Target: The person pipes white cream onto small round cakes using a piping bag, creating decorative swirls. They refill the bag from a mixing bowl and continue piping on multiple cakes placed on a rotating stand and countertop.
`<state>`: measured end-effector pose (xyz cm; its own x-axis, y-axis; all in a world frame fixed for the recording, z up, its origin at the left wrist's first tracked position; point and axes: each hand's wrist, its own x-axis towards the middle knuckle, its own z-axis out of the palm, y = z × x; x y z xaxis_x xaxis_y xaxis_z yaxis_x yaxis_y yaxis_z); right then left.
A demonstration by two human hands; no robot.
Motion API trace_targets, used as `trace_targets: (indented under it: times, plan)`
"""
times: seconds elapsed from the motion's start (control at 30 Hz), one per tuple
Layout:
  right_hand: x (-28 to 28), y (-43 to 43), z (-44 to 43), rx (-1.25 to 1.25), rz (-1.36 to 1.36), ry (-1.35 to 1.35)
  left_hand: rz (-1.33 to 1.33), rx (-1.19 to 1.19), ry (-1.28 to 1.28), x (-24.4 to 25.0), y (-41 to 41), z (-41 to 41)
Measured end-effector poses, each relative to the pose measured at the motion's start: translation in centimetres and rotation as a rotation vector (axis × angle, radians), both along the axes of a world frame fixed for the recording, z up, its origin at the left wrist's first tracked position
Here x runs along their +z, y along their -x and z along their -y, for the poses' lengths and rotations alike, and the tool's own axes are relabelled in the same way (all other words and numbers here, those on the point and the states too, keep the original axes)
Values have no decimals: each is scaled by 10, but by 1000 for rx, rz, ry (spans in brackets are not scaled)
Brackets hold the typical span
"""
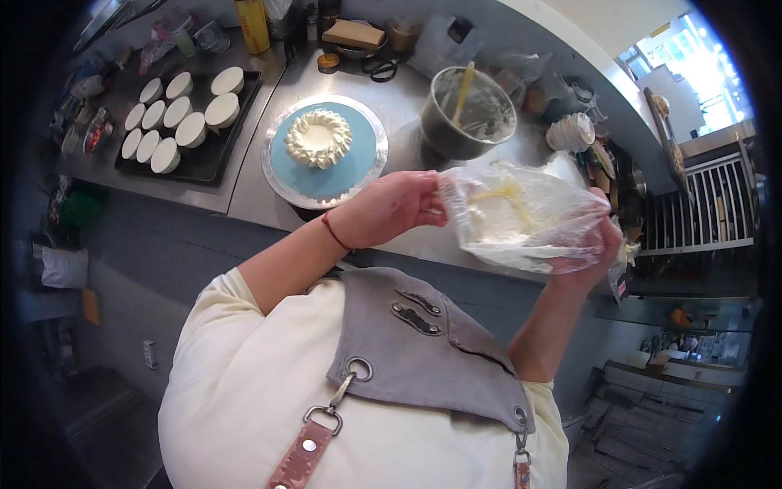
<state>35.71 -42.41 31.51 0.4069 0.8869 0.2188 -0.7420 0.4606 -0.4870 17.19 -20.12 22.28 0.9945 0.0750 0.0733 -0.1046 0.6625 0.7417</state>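
Between my hands is a clear plastic bag (519, 220) with white cream and a yellow streak inside. My left hand (397, 208) is at the bag's left edge, fingers bent; whether they pinch the film is unclear. At the bag's gathered right end, my right hand (595, 244) grips the plastic. Left of the bag, a small cake with piped white cream (319, 139) sits on a blue disc (293, 174) on a round metal turntable (269, 137). Behind the bag stands a metal mixing bowl (437, 122) smeared with cream, a yellow-handled utensil (465, 91) leaning in it.
On the steel counter (244, 183), a black tray (198, 174) at the left holds several white-topped cups (191, 129). Scissors (383, 70) and a small round tin (328, 62) lie behind the turntable. Stacked white cups (571, 131) are right of the bowl.
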Motion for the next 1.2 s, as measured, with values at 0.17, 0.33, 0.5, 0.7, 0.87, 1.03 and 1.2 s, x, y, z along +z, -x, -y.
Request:
trace_targets:
  times: [0.17, 0.33, 0.5, 0.7, 0.87, 1.03, 1.2]
  plan:
    - [5, 37, 28, -96, 158, 134, -74, 101, 363, -4, 34, 45]
    - [10, 39, 79, -294, 215, 326, -283, 471, -343, 52, 80, 74]
    - [-34, 51, 102, -377, 314, 524, -431, 623, -620, 33, 114, 97]
    - [-32, 88, 107, -487, 347, 573, -527, 623, -569, 5, 150, 119]
    - [-34, 93, 107, -471, 478, 484, -466, 639, -591, 12, 156, 113]
    - [-9, 125, 70, -517, 744, 628, -494, 668, -420, 11, 185, 106]
    - [42, 176, 40, -875, 1290, 469, -321, 764, -98, 33, 231, 69]
